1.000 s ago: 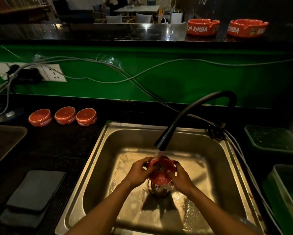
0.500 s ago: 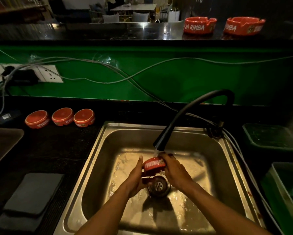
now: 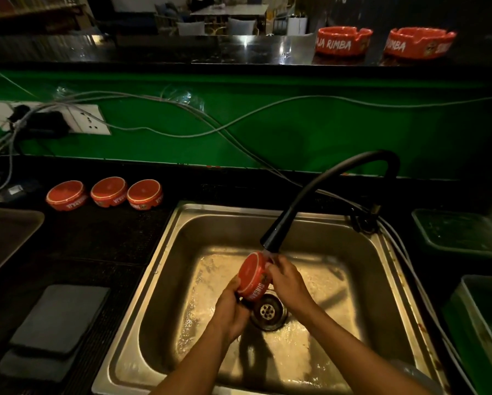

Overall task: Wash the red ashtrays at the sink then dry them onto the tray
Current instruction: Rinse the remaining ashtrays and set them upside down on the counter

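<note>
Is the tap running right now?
Yes, on. Water streams from the black tap onto the red ashtray held in both hands, and the sink floor glistens with flowing water.

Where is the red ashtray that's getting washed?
In the head view, the ashtray is over the sink, under the faucet and above the drain, held between both hands.
</note>
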